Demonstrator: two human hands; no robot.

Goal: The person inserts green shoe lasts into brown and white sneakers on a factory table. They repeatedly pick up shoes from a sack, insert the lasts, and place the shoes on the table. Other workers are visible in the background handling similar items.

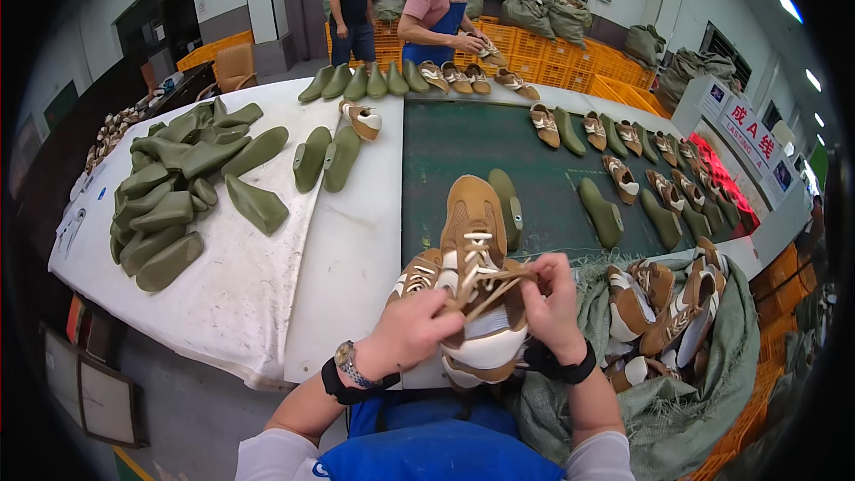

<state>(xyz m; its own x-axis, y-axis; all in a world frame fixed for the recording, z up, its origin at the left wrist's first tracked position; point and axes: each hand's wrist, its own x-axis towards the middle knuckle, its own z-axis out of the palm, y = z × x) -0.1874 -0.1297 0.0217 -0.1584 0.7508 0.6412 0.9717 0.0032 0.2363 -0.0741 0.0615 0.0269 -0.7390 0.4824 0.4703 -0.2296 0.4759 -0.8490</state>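
A brown and white sneaker stands at the table's front edge, toe pointing away from me, heel toward my body. Beige shoelaces run from its eyelets across the opening. My left hand pinches the laces on one side. On the other side, my right hand has closed its fingers on the lace ends. A second brown sneaker sits partly hidden beside my left fingers. Just beyond the sneaker in my hands lies a green shoe last. Another green last rests farther right.
Green lasts are heaped on the white tabletop at left. Rows of sneakers and lasts line the green conveyor belt. A woven sack of sneakers stands at right. Across the table, a person handles a sneaker; another person stands behind.
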